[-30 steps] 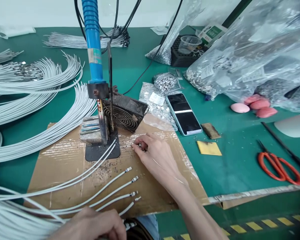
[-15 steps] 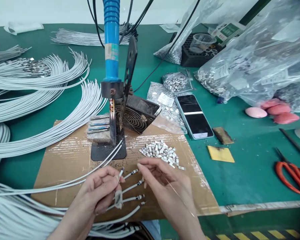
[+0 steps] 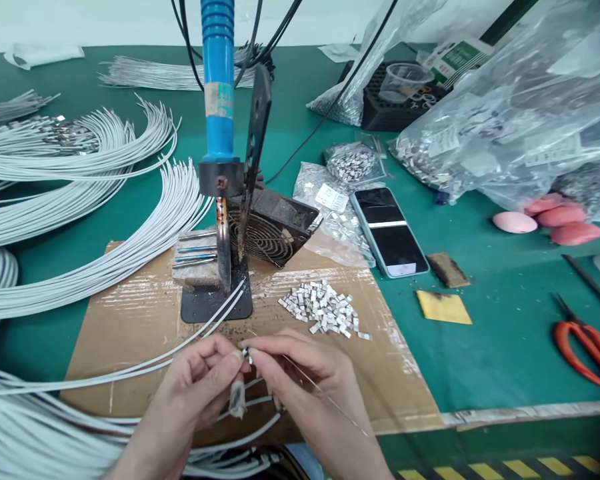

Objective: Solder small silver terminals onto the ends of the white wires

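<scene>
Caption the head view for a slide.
Left hand and right hand pinch a thin white cable over brown cardboard, beside a pile of silver metal shells.

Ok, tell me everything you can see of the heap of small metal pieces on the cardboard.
The heap of small metal pieces is a loose pile of dozens of tiny silvery box-like shells, shiny like stamped sheet metal, lying at all angles. It rests on the taped cardboard sheet, beside the soldering iron stand and beyond the right hand, which with the left hand pinches a white cable end. A few strays lie at one edge. No hand touches it.
</scene>
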`<action>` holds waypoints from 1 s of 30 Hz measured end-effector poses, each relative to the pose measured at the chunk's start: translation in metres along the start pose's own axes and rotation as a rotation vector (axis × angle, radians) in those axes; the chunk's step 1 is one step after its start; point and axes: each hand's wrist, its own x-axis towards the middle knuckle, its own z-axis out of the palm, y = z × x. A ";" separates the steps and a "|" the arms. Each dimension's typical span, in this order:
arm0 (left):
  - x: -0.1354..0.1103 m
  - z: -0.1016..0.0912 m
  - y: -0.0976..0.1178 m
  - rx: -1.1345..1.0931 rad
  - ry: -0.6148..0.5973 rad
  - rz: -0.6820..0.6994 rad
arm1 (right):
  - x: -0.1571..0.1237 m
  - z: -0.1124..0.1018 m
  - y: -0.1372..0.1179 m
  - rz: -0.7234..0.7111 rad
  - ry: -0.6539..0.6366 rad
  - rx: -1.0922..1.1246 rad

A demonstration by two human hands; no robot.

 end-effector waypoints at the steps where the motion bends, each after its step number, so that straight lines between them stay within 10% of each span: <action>1: 0.000 0.000 -0.002 0.009 0.005 0.008 | 0.000 -0.001 -0.001 0.014 -0.004 -0.016; 11: -0.002 0.001 -0.009 0.111 0.025 0.064 | -0.002 -0.011 -0.001 -0.066 -0.057 -0.145; 18: -0.005 0.003 -0.010 0.091 0.062 0.098 | -0.002 -0.014 -0.004 0.002 0.151 0.067; 30: -0.008 0.006 -0.006 0.057 0.071 0.184 | -0.007 0.003 -0.001 0.140 0.019 0.157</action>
